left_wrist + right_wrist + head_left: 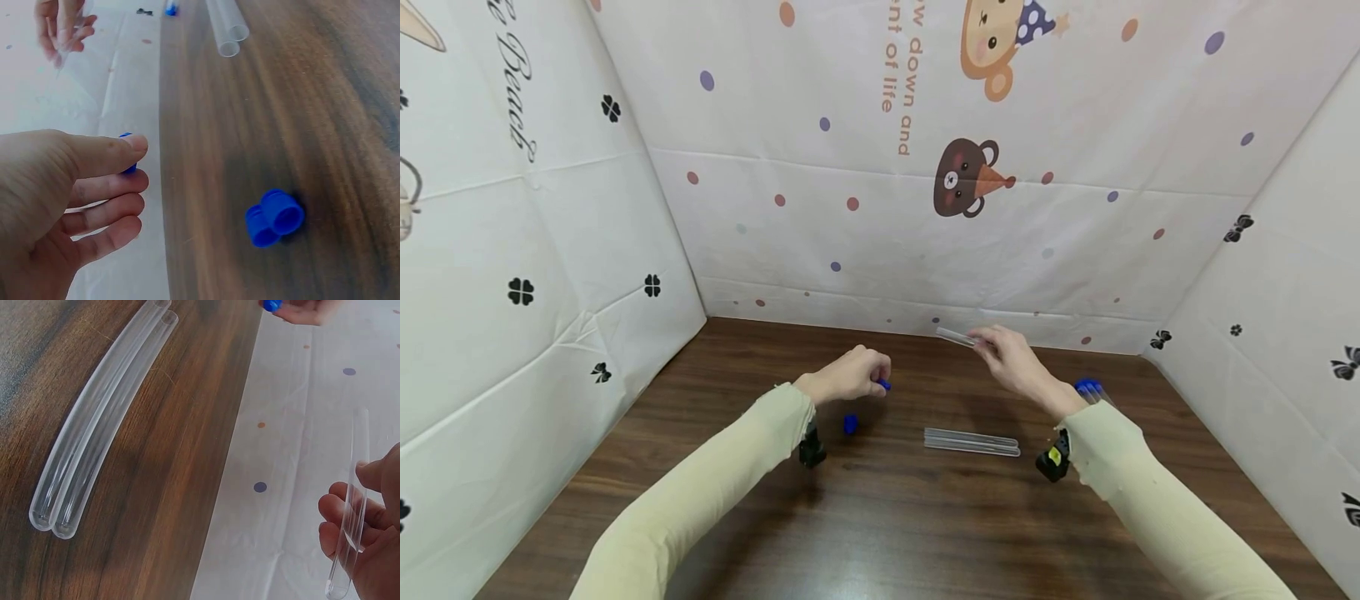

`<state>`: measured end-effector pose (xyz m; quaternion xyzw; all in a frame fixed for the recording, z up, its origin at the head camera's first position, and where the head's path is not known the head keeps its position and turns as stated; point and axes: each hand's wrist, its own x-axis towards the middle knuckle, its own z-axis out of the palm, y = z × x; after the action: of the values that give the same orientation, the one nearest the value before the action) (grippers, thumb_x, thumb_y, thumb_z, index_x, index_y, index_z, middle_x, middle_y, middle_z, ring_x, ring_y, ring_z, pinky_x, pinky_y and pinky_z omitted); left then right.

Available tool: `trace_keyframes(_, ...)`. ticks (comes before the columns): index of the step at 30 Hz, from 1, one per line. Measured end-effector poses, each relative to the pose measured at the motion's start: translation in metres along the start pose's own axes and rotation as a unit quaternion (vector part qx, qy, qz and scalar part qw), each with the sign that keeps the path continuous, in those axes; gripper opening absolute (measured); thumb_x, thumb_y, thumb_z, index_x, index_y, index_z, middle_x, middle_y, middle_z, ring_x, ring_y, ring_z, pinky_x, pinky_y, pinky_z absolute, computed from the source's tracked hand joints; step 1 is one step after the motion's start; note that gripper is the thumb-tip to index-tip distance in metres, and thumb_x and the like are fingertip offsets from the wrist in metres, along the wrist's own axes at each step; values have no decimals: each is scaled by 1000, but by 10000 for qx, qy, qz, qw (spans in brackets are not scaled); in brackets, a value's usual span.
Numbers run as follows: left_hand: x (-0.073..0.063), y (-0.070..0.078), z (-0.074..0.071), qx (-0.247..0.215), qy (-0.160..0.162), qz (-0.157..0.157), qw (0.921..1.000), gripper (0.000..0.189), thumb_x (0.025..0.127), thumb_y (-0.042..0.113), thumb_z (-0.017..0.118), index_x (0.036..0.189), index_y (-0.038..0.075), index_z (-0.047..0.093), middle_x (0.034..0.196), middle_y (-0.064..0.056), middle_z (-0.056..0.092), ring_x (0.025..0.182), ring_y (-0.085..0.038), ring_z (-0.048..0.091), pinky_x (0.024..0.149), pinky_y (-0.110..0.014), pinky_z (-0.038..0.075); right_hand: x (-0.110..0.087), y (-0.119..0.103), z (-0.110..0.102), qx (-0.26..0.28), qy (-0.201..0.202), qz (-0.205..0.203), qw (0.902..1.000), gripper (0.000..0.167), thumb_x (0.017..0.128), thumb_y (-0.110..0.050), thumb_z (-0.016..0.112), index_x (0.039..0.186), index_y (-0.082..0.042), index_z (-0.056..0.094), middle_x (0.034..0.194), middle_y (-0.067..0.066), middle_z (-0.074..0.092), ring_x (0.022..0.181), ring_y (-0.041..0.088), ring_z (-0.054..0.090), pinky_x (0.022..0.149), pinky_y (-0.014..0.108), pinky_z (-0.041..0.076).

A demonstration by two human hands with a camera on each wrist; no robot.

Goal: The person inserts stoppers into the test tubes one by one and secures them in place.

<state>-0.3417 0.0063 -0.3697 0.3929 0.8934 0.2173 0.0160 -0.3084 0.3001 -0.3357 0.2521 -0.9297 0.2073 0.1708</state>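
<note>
Between thumb and forefinger, my left hand (852,375) pinches a blue cap (129,167), mostly covered by the thumb in the left wrist view. My right hand (1011,360) holds a clear test tube (354,506), its open end pointing left toward the left hand and its rounded end near the palm. The cap and the tube are apart, both raised above the table. Two loose blue caps (275,219) lie side by side on the wood below the left hand. Two more clear test tubes (972,442) lie parallel on the table, between and in front of the hands.
Several tubes with blue caps (1088,388) lie at the right, partly hidden behind the right forearm. The dark wooden table (850,517) is bounded by printed white cloth walls (865,233) at the back and both sides.
</note>
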Motion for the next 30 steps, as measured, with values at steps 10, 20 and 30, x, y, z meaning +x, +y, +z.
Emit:
trace_keyframes(10, 5, 2, -14, 21, 285, -30, 9996, 11, 86, 17, 74, 88, 11, 65, 77, 2, 62, 68, -10, 54, 64, -24, 47, 0, -1, 2, 26, 27, -25, 10000, 25, 97, -5, 54, 119, 0, 64, 96, 13, 65, 77, 19, 59, 66, 33, 47)
trace_keyframes(20, 9, 7, -25, 67, 513, 70, 9986, 11, 87, 17, 72, 87, 11, 63, 76, 0, 64, 63, -10, 53, 60, -22, 45, 1, -3, 3, 33, 119, -93, 9999, 23, 94, -5, 59, 115, -1, 67, 90, 11, 65, 72, 16, 56, 65, 30, 46)
trace_keyframes(30, 15, 11, -31, -35, 526, -19, 9986, 11, 88, 19, 71, 90, 10, 64, 79, -1, 66, 64, -9, 55, 60, -22, 46, 0, -7, 4, 178, 32, -101, 9998, 21, 94, -9, 60, 113, -2, 68, 96, 11, 67, 78, 17, 60, 69, 32, 49)
